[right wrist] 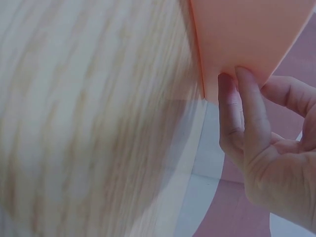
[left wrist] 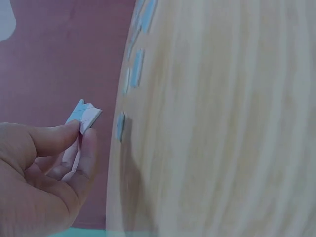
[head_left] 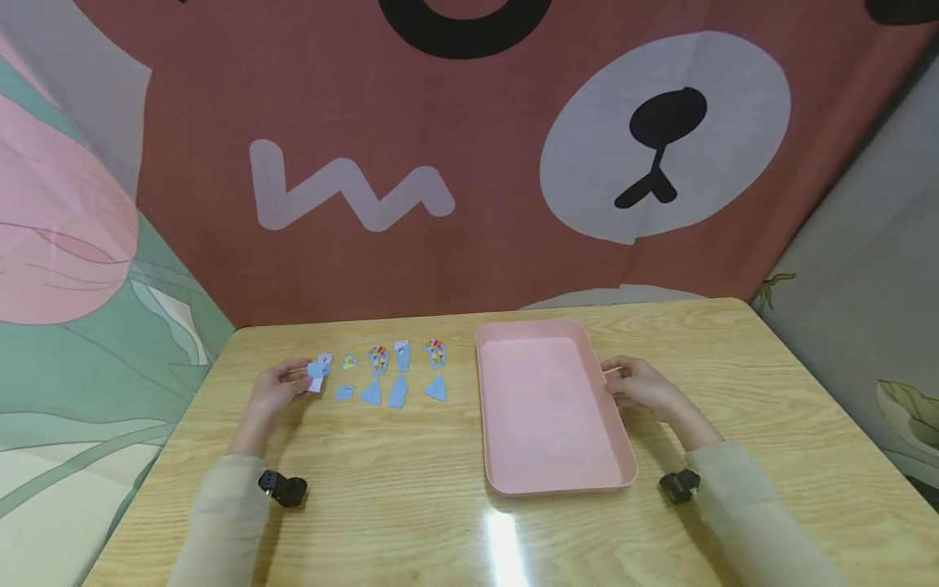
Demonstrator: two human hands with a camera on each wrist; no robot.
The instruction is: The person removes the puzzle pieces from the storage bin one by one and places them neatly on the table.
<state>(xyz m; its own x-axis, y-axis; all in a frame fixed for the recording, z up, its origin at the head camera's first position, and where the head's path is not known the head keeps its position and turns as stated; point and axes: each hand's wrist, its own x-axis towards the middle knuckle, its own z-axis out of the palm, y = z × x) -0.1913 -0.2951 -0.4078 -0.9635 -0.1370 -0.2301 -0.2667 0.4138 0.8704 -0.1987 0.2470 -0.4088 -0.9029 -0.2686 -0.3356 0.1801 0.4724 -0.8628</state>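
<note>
At the table's left side, my left hand (head_left: 279, 387) pinches a flat blue-and-white cut-out piece (left wrist: 88, 116) between thumb and fingers. In the left wrist view a white edge also shows lower between the fingers; whether it belongs to a second piece I cannot tell. Beside this hand lie plain blue pieces (head_left: 371, 392) and pieces with colourful prints (head_left: 436, 353), in two loose rows. My right hand (head_left: 645, 387) is at the right side of a pink tray (head_left: 555, 399). Two fairly straight fingers (right wrist: 254, 106) touch the tray's outer wall, with another digit near its edge.
The wooden table (head_left: 381, 489) ends at a reddish cloth backdrop (head_left: 499, 269) with a cartoon animal print. Patterned cloth (head_left: 66, 367) hangs on the left. A small black wrist camera (head_left: 282, 489) is on the left sleeve, another black camera (head_left: 680, 486) on the right.
</note>
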